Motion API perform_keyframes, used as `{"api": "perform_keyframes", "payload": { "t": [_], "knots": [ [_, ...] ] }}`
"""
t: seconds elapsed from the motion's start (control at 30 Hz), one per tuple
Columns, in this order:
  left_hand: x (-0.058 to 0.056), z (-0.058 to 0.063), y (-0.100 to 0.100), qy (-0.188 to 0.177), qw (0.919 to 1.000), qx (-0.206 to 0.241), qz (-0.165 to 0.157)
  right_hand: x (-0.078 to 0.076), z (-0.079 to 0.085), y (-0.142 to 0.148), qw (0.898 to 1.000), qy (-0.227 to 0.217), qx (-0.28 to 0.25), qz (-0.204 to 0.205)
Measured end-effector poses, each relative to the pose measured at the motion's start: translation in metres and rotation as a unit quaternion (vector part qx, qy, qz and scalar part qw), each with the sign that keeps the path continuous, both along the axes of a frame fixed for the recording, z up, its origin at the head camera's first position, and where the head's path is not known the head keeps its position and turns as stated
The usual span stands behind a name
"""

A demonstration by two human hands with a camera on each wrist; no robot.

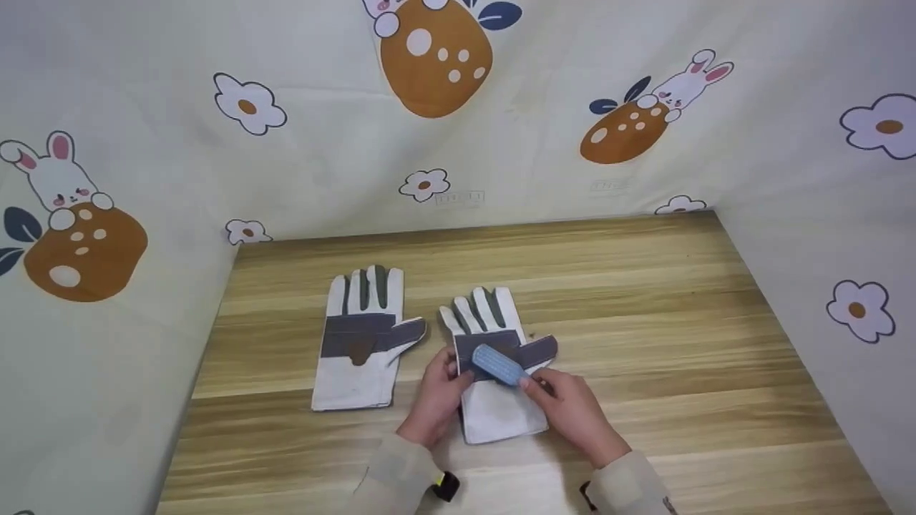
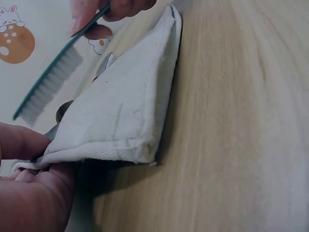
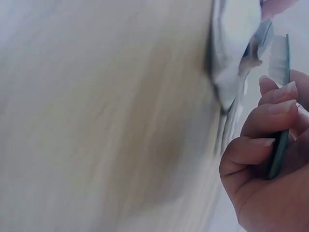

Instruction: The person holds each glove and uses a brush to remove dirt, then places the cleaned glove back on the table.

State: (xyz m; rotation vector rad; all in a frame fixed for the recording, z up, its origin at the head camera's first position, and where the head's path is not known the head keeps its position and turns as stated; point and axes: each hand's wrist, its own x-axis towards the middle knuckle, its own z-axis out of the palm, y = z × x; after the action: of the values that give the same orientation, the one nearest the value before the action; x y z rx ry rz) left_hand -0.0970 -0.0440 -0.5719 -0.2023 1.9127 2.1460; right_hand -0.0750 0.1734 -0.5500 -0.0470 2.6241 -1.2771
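Note:
A white work glove (image 1: 501,415) with a dark blue-grey palm panel and a brown patch lies palm up on the table, fingers pointing away. My left hand (image 1: 438,397) pinches its left edge, thumb above and fingers beneath, as the left wrist view shows. In my right hand (image 1: 572,411) is the handle of a blue-green brush (image 1: 499,363), its head over the glove's palm. White bristles (image 2: 53,84) face down toward the glove, apparently just clear of it in the left wrist view. Curled fingers (image 3: 256,116) wrap the handle in the right wrist view.
A matching second glove (image 1: 354,386) lies flat to the left, also palm up. The wood-grain table (image 1: 680,343) meets a cloth backdrop (image 1: 322,164) printed with rabbits and flowers along its back and both sides.

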Motion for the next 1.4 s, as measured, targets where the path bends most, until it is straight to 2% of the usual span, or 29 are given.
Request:
{"api": "perform_keyframes", "payload": {
  "t": [0.13, 0.23, 0.57, 0.93, 1.03, 1.27, 1.4],
  "knots": [
    [0.000, 0.000, 0.001, 0.007, 1.0000, -0.005, -0.001, -0.001, -0.001, -0.006, 1.000, 0.004, 0.008, 0.028],
    [-0.001, 0.000, 0.001, 0.002, 1.0000, -0.003, -0.001, 0.000, -0.004, -0.005, 0.999, 0.002, 0.025, 0.034],
    [-0.002, -0.001, -0.002, -0.018, 0.9998, -0.006, 0.000, 0.002, -0.010, 0.005, 0.999, -0.012, 0.045, 0.018],
    [-0.002, -0.005, -0.005, -0.002, 1.0000, -0.007, -0.002, 0.004, -0.011, 0.019, 0.998, -0.007, 0.066, 0.006],
    [-0.003, -0.005, -0.005, -0.001, 1.0000, -0.001, -0.004, 0.004, -0.008, 0.021, 0.998, -0.013, 0.057, -0.003],
    [-0.002, 0.000, -0.003, -0.002, 1.0000, 0.001, -0.007, 0.005, 0.003, 0.007, 1.000, -0.012, -0.008, -0.014],
    [-0.001, 0.001, -0.002, 0.001, 1.0000, -0.001, -0.007, 0.003, 0.003, -0.001, 1.000, -0.003, 0.002, -0.001]
  ]
}}
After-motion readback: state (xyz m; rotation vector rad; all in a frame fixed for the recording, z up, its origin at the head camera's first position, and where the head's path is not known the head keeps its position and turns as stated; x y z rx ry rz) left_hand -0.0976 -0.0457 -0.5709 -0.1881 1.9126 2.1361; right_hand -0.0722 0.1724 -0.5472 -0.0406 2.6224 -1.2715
